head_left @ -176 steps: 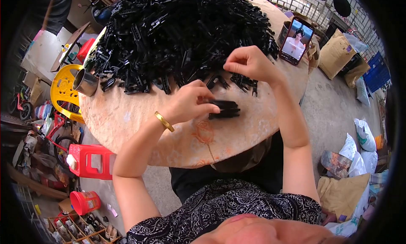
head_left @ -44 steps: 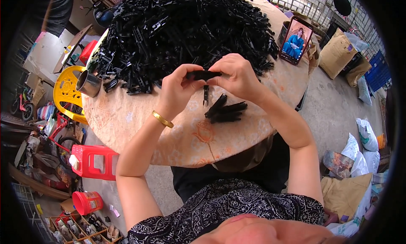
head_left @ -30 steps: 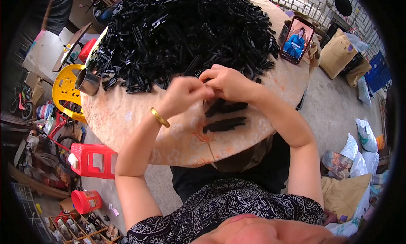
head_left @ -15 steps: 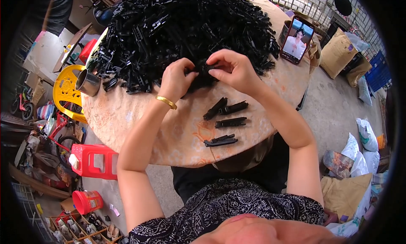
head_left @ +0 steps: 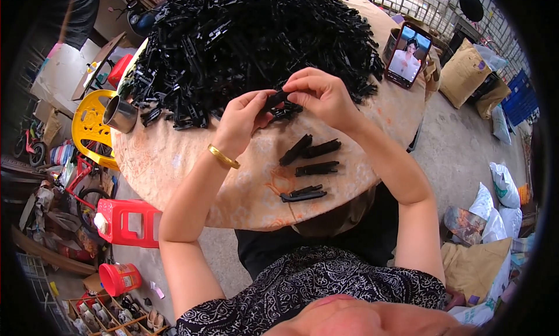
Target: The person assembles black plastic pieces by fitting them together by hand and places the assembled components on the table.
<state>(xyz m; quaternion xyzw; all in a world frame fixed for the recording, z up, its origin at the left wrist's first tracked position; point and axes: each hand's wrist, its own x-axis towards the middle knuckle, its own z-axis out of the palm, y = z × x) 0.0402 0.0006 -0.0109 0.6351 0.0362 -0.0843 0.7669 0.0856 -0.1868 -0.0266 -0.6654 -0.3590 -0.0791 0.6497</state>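
A narrow black plastic part [head_left: 274, 100] is held between my two hands at the near edge of a big pile of black plastic parts [head_left: 250, 39]. My left hand [head_left: 244, 112], with a gold bangle at its wrist, pinches one end between thumb and fingers. At the other end my right hand [head_left: 317, 94] closes its thumb and fingertips on the part. Several similar black parts [head_left: 317, 168] lie in a loose group on the patterned tablecloth [head_left: 233, 196], nearer to me than the hands.
At the right of the round table a phone [head_left: 409, 55] leans upright, its screen lit. A metal cup [head_left: 120, 114] lies tilted at the left edge, beside a yellow chair [head_left: 87, 126]. A red stool [head_left: 128, 222] and a red bucket [head_left: 120, 279] stand on the floor; sacks [head_left: 474, 272] lie at right.
My left hand has turned and shifted slightly, its bangle lower. The black part between my hands now shows clearly, lifted away from the pile. The parts near me stay put.
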